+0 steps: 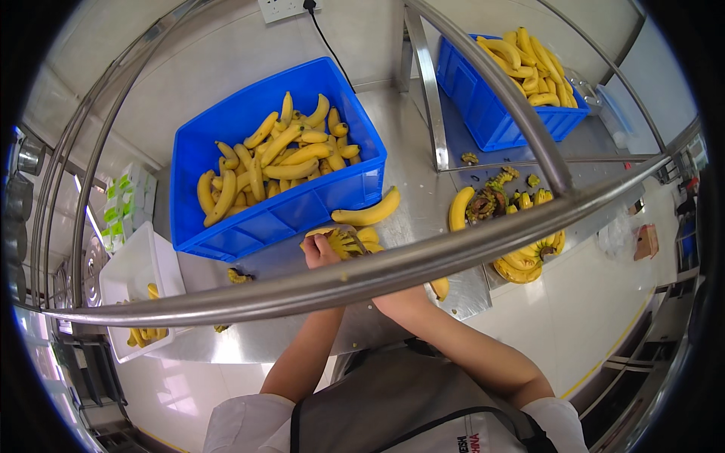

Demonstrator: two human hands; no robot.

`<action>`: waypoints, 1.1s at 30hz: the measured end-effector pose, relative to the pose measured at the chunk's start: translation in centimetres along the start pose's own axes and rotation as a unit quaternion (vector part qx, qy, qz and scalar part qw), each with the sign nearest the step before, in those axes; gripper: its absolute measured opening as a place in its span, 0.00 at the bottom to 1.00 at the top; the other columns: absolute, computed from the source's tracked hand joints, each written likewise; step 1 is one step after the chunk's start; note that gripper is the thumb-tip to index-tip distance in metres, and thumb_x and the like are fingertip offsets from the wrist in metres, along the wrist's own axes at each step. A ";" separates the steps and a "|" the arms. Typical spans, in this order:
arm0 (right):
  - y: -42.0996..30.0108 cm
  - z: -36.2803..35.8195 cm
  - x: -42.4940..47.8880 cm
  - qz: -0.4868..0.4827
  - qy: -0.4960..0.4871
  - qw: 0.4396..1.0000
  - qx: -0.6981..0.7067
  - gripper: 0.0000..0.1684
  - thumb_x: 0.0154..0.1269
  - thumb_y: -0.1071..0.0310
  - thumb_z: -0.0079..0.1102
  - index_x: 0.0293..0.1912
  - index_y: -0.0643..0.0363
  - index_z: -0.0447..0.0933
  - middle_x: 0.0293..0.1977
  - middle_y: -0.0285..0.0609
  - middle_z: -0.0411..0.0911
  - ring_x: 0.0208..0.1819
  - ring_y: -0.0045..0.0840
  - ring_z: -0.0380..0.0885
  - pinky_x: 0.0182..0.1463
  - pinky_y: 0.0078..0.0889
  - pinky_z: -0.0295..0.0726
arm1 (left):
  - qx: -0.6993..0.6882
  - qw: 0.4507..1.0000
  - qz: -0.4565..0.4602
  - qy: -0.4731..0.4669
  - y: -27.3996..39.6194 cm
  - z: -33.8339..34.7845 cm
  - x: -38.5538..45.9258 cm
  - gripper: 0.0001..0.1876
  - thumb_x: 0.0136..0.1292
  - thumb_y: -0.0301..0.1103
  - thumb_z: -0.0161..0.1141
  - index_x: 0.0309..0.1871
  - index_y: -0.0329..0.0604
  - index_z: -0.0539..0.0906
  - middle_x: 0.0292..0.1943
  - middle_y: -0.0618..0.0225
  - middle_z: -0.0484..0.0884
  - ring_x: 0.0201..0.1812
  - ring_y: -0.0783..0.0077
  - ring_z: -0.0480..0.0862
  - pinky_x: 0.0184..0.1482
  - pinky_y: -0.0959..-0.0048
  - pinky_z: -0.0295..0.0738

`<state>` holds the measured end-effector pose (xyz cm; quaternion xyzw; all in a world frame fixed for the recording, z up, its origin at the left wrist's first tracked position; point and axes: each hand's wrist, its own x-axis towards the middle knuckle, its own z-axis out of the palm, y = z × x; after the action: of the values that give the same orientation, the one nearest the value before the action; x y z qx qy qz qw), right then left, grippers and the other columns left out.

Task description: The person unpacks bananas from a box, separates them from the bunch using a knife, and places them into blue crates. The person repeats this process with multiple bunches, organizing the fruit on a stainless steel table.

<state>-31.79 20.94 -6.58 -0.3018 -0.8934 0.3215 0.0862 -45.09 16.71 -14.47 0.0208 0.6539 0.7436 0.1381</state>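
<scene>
My left hand (321, 252) grips a bunch of bananas (344, 242) near its crown, just in front of a large blue plastic crate (283, 218). Most of my right hand (396, 299) is hidden behind a steel rail; only its back and wrist show below the bar, so I cannot see what its fingers hold. A narrow dark edge, too unclear to name, crosses the bunch. One loose banana (368, 209) lies between the bunch and the crate. Many single bananas (283, 156) fill the crate. Another banana tip (439, 287) pokes out beside my right wrist.
The steel rail (272, 300) crosses above my forearms. On the steel table (396, 130), cut banana stalks (487, 201) and more bunches (521, 263) lie right. A second blue crate (481, 113) holds bananas at back right. A white bin (141, 260) with bananas stands left.
</scene>
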 end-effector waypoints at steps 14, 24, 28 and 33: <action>-0.9 0.2 2.2 0.016 -0.090 0.995 -0.028 0.13 0.63 0.68 0.46 0.41 0.69 0.70 0.30 0.57 0.80 0.35 0.46 0.82 0.39 0.46 0.80 | 0.073 0.995 0.073 -0.017 -3.3 -1.3 1.4 0.17 0.73 0.40 0.44 0.46 0.31 0.73 0.42 0.64 0.78 0.43 0.72 0.73 0.48 0.74 0.71; 1.2 2.6 0.9 -0.021 -0.028 0.999 0.002 0.17 0.70 0.61 0.42 0.38 0.67 0.70 0.24 0.56 0.79 0.28 0.47 0.80 0.33 0.48 0.79 | 0.040 0.995 0.090 -0.018 -0.3 -0.4 0.8 0.16 0.72 0.35 0.43 0.50 0.29 0.74 0.41 0.62 0.79 0.42 0.73 0.73 0.49 0.73 0.70; 1.0 2.8 -0.3 -0.020 0.051 0.997 0.046 0.19 0.71 0.57 0.42 0.37 0.66 0.70 0.22 0.55 0.77 0.25 0.50 0.78 0.31 0.51 0.76 | 0.067 0.998 0.005 -0.017 0.1 -1.6 0.8 0.14 0.71 0.32 0.47 0.49 0.28 0.75 0.43 0.61 0.79 0.44 0.71 0.74 0.50 0.72 0.70; -0.6 0.2 -1.7 0.017 0.037 0.998 0.046 0.18 0.72 0.58 0.42 0.39 0.65 0.69 0.22 0.57 0.77 0.27 0.51 0.78 0.32 0.52 0.75 | 0.162 0.976 0.128 -0.066 2.5 -1.8 -0.4 0.13 0.70 0.34 0.47 0.43 0.31 0.75 0.37 0.60 0.80 0.38 0.70 0.75 0.45 0.72 0.71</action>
<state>-30.82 19.45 -6.32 -0.3240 -0.8686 0.3523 0.1279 -45.56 14.57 -12.22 0.1757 0.7469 0.6364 0.0795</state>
